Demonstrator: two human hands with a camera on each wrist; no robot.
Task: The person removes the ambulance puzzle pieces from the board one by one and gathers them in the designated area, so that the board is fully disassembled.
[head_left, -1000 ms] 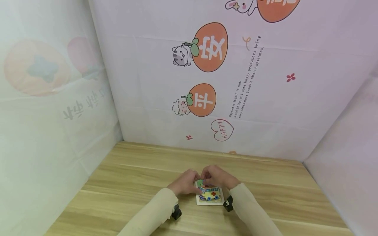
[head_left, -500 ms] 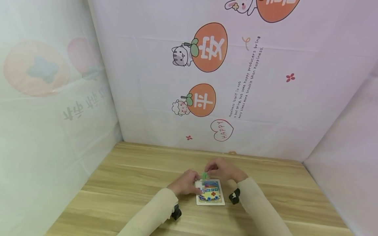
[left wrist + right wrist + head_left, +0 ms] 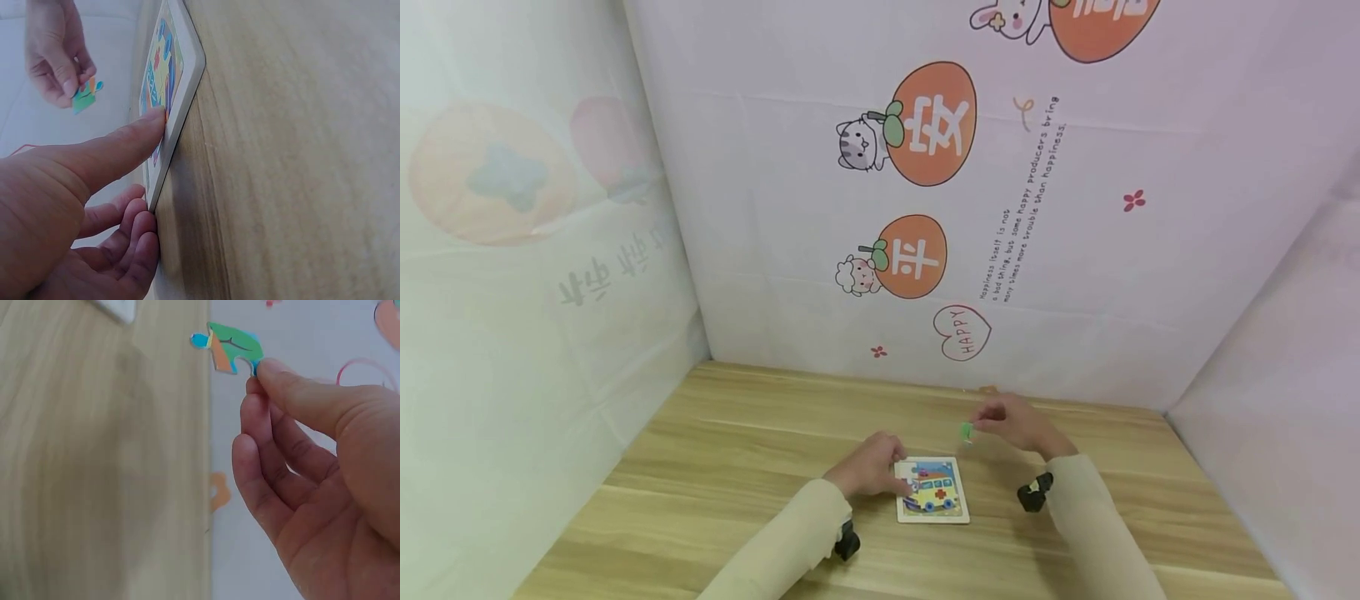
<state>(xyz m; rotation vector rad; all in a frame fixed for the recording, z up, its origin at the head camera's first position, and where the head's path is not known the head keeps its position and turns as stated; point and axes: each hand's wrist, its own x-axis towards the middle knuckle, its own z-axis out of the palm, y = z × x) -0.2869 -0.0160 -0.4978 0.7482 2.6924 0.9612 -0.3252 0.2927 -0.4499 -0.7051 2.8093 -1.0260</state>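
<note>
A small white-bordered jigsaw puzzle with a yellow ambulance picture lies on the wooden table. My left hand holds it at its left side; in the left wrist view the thumb presses on the picture while the curled fingers sit at the border's edge. A bare white patch shows in the puzzle's upper left corner. Right of and beyond the board, my right hand pinches a jigsaw piece between thumb and fingertips, raised above the table. The piece is mostly green, with orange and a blue knob.
The wooden table meets a white printed cloth wall close behind the hands. More white cloth closes off the left, and another panel the right. Black wrist cameras are strapped below both hands.
My right hand has lifted the green piece out of the puzzle's upper left and carried it right, away from the board, baring the white patch. The left hand has stayed in place.
</note>
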